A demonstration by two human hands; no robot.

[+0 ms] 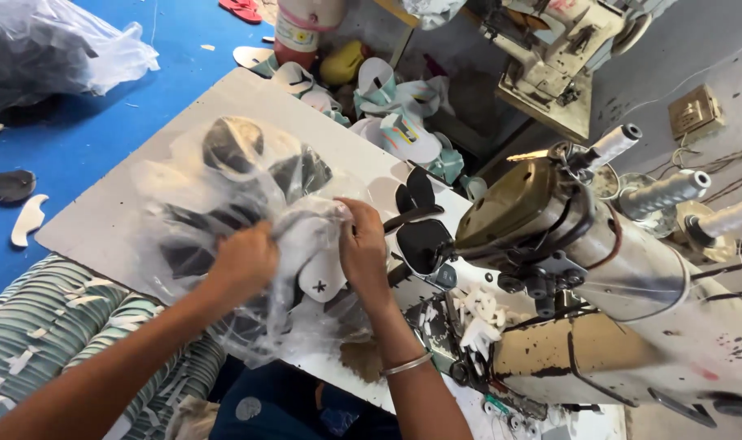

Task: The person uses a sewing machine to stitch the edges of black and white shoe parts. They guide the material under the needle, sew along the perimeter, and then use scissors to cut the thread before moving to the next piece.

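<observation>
L hand (242, 262): grip closed on the clear plastic bag (224, 212), fingers bunched into the film at the bag's near-centre. R hand (363, 244): grip also closed on the same bag, pinching the film at its R edge; metal bangle (406, 364) on the wrist. Bag lies on the white table (102, 220), approx. mid-surface, directly in front of the person. Bag contents: dark and white cut shoe pieces; one white piece with a small dark mark (322, 281) sits between the two hands. Just R of the R hand: loose black cut pieces (420, 236), next to the sewing machine (599, 277), w/ thread spools (664, 191) above it. Far table edge: pile of white/teal pieces (403, 122). Blue floor (184, 33) beyond, L side.
</observation>
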